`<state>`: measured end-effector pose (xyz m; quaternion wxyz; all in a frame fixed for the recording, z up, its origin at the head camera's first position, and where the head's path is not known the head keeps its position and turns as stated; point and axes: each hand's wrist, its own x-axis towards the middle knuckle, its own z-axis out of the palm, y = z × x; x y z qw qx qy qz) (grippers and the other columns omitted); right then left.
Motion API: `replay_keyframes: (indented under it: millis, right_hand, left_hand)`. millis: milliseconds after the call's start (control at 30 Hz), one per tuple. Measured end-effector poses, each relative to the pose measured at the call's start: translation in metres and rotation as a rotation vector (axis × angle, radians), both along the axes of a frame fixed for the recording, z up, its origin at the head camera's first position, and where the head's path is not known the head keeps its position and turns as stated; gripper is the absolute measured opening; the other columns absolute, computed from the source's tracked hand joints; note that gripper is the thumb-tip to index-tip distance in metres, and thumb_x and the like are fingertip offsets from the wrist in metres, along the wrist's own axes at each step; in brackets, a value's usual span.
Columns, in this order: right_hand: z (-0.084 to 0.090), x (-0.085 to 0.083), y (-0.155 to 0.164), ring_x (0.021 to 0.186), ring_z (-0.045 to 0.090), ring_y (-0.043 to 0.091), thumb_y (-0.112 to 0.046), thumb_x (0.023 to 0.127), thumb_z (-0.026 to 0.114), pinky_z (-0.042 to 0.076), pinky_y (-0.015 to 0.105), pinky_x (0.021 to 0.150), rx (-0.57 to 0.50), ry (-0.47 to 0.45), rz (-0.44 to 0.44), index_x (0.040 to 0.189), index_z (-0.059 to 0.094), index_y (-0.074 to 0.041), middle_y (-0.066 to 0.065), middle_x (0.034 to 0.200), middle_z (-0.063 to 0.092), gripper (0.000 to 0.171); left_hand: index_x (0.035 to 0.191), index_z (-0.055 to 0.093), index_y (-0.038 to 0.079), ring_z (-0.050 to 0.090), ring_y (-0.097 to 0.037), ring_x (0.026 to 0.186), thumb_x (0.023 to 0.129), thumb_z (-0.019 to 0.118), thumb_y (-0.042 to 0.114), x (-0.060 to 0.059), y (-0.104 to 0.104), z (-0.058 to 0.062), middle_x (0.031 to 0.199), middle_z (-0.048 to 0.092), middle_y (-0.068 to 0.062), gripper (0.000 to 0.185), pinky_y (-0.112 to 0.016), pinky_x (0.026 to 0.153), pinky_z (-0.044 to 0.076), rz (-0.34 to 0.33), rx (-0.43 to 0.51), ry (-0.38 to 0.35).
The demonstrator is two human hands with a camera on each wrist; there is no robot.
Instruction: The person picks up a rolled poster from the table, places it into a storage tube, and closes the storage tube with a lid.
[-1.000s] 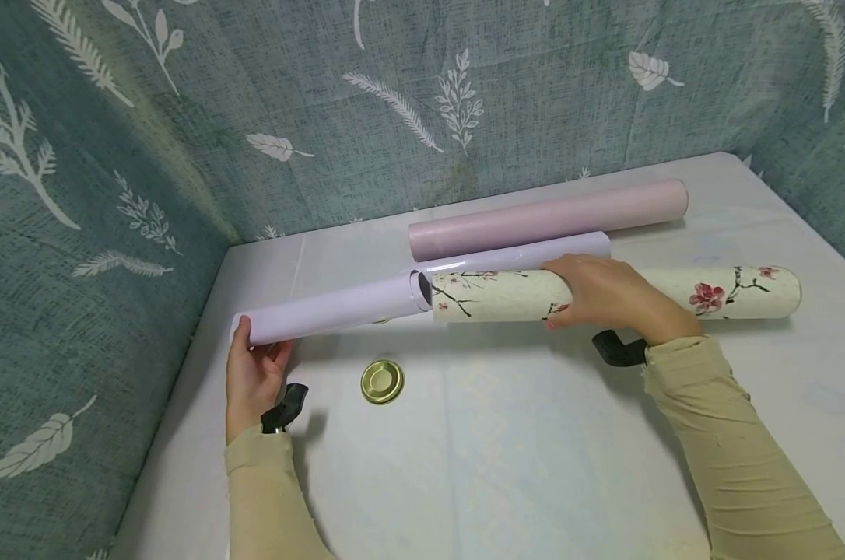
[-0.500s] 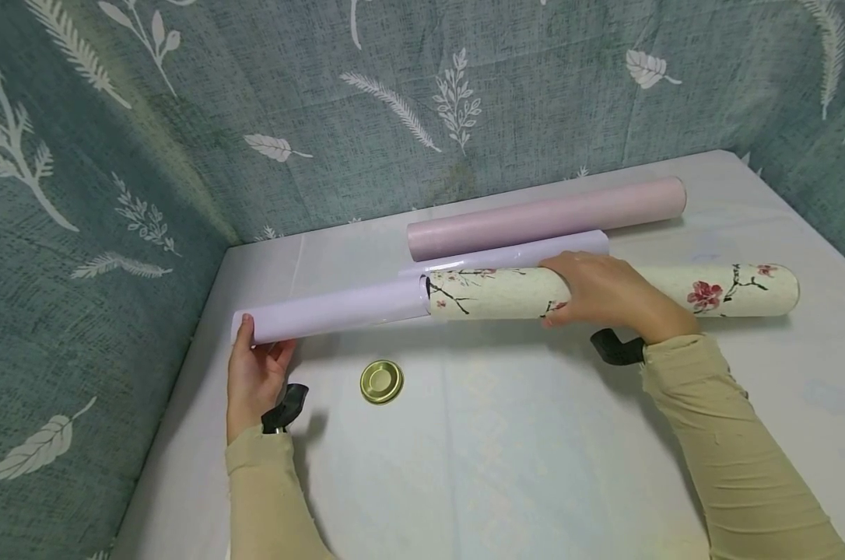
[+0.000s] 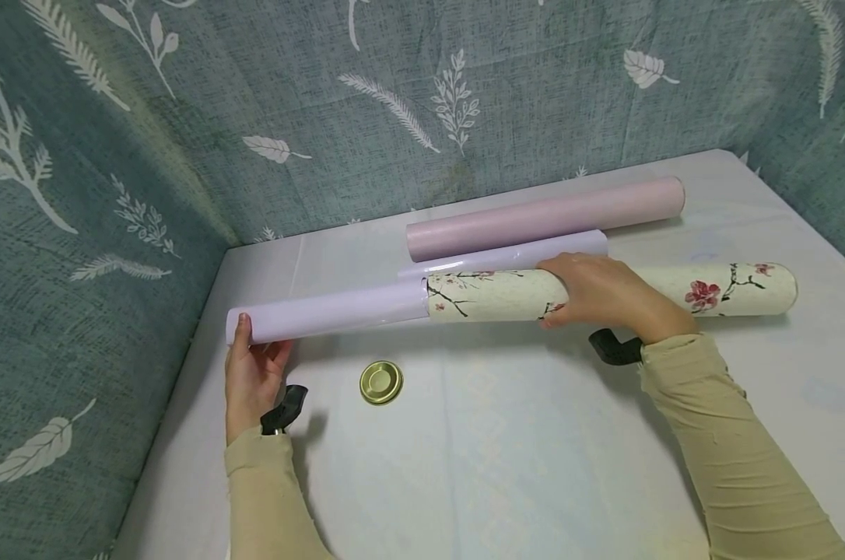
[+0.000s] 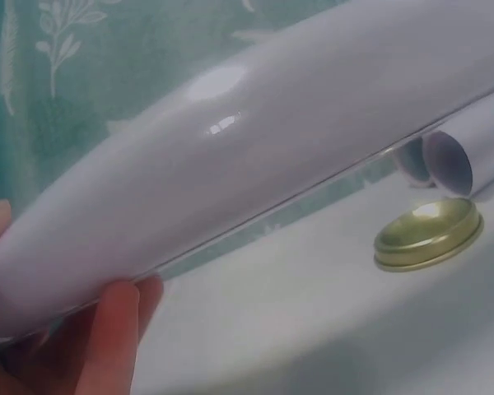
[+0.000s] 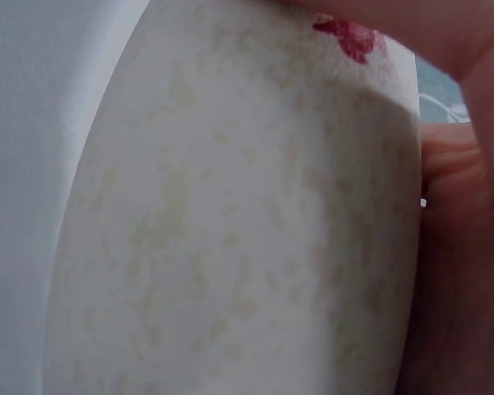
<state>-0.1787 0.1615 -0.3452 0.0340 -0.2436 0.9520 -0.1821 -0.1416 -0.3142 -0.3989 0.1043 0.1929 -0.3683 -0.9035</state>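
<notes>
The lilac roll (image 3: 331,312), gripped at its end by the left hand (image 3: 250,377), has now entered the flowered tube (image 3: 604,292), which the right hand (image 3: 604,294) clasps; the earlier gap is closed. Gold cap (image 3: 381,383) lies beside the left hand.

Both arms wear close-fitting long sleeves of thin beige knit fabric, left sleeve (image 3: 268,498) and right sleeve (image 3: 731,459). The fabric shows fine creases along each forearm, and each cuff ends at the wrist with a slightly uneven edge. A black mount is strapped at each wrist: left wrist mount (image 3: 283,409), right wrist mount (image 3: 613,348). The left hand (image 3: 250,377) and right hand (image 3: 608,294) are bare, without gloves.
</notes>
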Motion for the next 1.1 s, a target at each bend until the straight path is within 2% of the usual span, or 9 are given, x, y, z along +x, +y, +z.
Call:
replay_keyframes:
  millis: [167,333,567,767,967,1100]
  right_hand:
    - [-0.0008,-0.0002,-0.0007,0.093,0.050,0.015,-0.042,0.058,0.079,0.042,0.038,0.071,-0.004,0.002,0.000,0.117,0.054,-0.018,-0.002,0.105,0.056,0.068]
    - [-0.0022,-0.0001,-0.0018,0.092,0.050,0.015,-0.041,0.059,0.079,0.041,0.037,0.072,-0.001,-0.016,0.009,0.117,0.054,-0.018,-0.002,0.106,0.056,0.067]
    - [-0.0007,0.0004,-0.0014,0.094,0.049,0.016,-0.042,0.058,0.079,0.041,0.038,0.073,0.004,-0.006,0.010,0.118,0.053,-0.017,-0.001,0.107,0.056,0.069]
    - [-0.0017,-0.0004,-0.0013,0.094,0.050,0.016,-0.043,0.059,0.078,0.041,0.038,0.073,0.007,-0.009,0.013,0.118,0.053,-0.017,-0.001,0.108,0.056,0.069]
    - [-0.0024,-0.0014,-0.0003,0.096,0.050,0.018,-0.044,0.060,0.077,0.042,0.040,0.073,0.020,-0.015,0.032,0.119,0.053,-0.016,0.001,0.109,0.056,0.069]
    - [-0.0029,-0.0017,-0.0004,0.098,0.050,0.020,-0.044,0.060,0.077,0.041,0.041,0.076,0.023,-0.023,0.039,0.119,0.053,-0.016,0.003,0.111,0.057,0.069]
  left_hand:
    - [0.123,0.039,0.013,0.054,-0.021,0.092,0.076,0.070,0.026,0.0010,-0.0012,0.0000,0.116,0.042,-0.008,0.058,-0.034,0.074,0.051,0.005,0.014,-0.004]
    - [0.124,0.037,0.014,0.054,-0.021,0.095,0.074,0.072,0.029,0.0038,-0.0013,0.0011,0.118,0.041,-0.007,0.062,-0.034,0.076,0.050,0.032,-0.040,-0.036]
    - [0.123,0.039,0.013,0.056,-0.021,0.089,0.075,0.071,0.027,0.0042,-0.0009,0.0055,0.116,0.042,-0.007,0.059,-0.032,0.068,0.052,0.042,-0.058,-0.001]
    - [0.123,0.040,0.015,0.057,-0.021,0.091,0.074,0.071,0.030,0.0036,0.0008,0.0063,0.117,0.043,-0.008,0.060,-0.033,0.071,0.052,0.061,-0.092,-0.004]
    - [0.124,0.042,0.014,0.055,-0.022,0.091,0.076,0.070,0.027,0.0010,0.0011,0.0057,0.116,0.044,-0.008,0.057,-0.034,0.071,0.052,0.068,-0.030,0.064]
    - [0.125,0.041,0.014,0.053,-0.022,0.094,0.079,0.068,0.026,-0.0011,0.0008,0.0046,0.116,0.045,-0.008,0.055,-0.033,0.070,0.051,0.049,0.016,0.116]
